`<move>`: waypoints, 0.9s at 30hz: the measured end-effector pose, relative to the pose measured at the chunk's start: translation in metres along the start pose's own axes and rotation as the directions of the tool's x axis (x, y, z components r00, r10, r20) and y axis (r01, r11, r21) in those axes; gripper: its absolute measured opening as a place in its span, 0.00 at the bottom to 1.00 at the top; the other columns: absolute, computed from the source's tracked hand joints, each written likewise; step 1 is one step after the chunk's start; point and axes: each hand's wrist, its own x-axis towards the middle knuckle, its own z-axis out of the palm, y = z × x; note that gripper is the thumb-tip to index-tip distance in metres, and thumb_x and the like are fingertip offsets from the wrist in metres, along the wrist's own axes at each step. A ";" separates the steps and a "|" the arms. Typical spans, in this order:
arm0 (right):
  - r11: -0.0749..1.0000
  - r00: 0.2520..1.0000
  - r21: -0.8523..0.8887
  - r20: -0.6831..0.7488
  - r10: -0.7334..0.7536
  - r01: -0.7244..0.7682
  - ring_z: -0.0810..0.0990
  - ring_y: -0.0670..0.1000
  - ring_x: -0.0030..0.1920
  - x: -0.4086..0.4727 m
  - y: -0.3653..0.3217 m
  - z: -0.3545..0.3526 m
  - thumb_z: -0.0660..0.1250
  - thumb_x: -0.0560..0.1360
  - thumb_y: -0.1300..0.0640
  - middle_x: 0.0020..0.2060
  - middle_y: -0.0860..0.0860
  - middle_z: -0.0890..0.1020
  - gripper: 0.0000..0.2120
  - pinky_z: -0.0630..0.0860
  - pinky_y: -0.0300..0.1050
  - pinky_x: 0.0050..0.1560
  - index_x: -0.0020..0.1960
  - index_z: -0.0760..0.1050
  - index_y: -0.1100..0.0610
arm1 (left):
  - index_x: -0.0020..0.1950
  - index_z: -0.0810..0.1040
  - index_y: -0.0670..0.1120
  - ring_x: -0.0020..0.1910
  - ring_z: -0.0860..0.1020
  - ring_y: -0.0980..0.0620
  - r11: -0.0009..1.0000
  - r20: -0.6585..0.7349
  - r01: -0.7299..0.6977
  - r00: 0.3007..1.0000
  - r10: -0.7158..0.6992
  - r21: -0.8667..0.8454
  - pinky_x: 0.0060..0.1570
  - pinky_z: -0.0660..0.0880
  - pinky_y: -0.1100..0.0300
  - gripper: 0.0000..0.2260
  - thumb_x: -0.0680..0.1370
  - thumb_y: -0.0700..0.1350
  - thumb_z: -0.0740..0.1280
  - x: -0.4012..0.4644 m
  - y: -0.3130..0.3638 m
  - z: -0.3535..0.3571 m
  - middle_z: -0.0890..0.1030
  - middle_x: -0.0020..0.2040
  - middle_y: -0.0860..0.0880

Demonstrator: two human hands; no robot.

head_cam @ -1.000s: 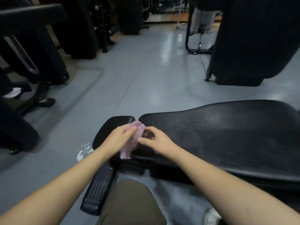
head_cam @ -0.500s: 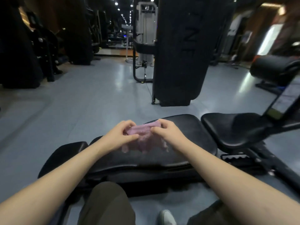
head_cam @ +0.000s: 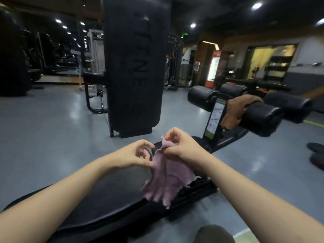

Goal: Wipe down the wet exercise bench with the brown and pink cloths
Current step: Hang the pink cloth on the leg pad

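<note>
The pink cloth point(head_cam: 164, 179) hangs unfolded above the black exercise bench point(head_cam: 112, 195). My right hand point(head_cam: 178, 146) pinches its top edge and lifts it. My left hand point(head_cam: 135, 155) has curled fingers beside the cloth's left edge, and its thumb and fingertips touch the fabric. The brown cloth point(head_cam: 236, 111) is draped over a black padded roller point(head_cam: 261, 118) at the bench's far right end.
A phone point(head_cam: 214, 118) leans upright against the roller frame. A tall black padded machine point(head_cam: 135, 67) stands just beyond the bench. Grey floor lies all around. Dark shoes point(head_cam: 315, 151) sit at the right edge. My knee point(head_cam: 213, 234) shows at the bottom.
My head turned right and up. Both hands raised the pink cloth off the bench pad and it opened out; the left hand's grip has loosened.
</note>
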 end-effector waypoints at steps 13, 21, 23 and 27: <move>0.958 0.970 -0.284 -0.238 -0.044 -0.026 0.83 0.49 0.42 0.013 0.002 -0.236 0.71 0.71 0.68 0.46 0.53 0.83 0.15 0.82 0.44 0.42 0.54 0.77 0.55 | 0.56 0.83 0.49 0.53 0.84 0.49 0.966 -0.074 -0.250 0.966 0.246 -0.059 0.54 0.80 0.53 0.07 0.79 0.45 0.71 0.222 0.152 0.137 0.87 0.50 0.48; 0.860 0.899 -0.478 -0.435 -0.056 -0.178 0.79 0.43 0.48 0.078 0.033 -0.331 0.73 0.74 0.60 0.47 0.45 0.81 0.13 0.76 0.39 0.47 0.54 0.75 0.48 | 0.47 0.84 0.48 0.43 0.79 0.56 0.975 -0.216 -0.222 0.953 0.213 -0.021 0.40 0.72 0.64 0.05 0.78 0.48 0.71 0.335 0.181 0.126 0.84 0.44 0.53; 0.855 0.886 -0.482 -0.461 -0.059 -0.194 0.79 0.43 0.46 0.094 0.040 -0.349 0.74 0.75 0.60 0.46 0.46 0.81 0.13 0.73 0.35 0.42 0.55 0.76 0.50 | 0.46 0.85 0.49 0.47 0.80 0.56 0.975 -0.244 -0.221 0.946 0.212 -0.009 0.44 0.73 0.62 0.05 0.78 0.49 0.71 0.363 0.184 0.123 0.85 0.46 0.53; 0.842 0.860 -0.479 -0.510 -0.036 -0.249 0.79 0.44 0.46 0.129 0.059 -0.383 0.73 0.75 0.61 0.45 0.47 0.82 0.11 0.71 0.35 0.40 0.54 0.76 0.51 | 0.48 0.82 0.48 0.43 0.79 0.54 0.978 -0.262 -0.211 0.943 0.203 0.000 0.40 0.73 0.62 0.03 0.78 0.46 0.70 0.415 0.196 0.125 0.83 0.45 0.50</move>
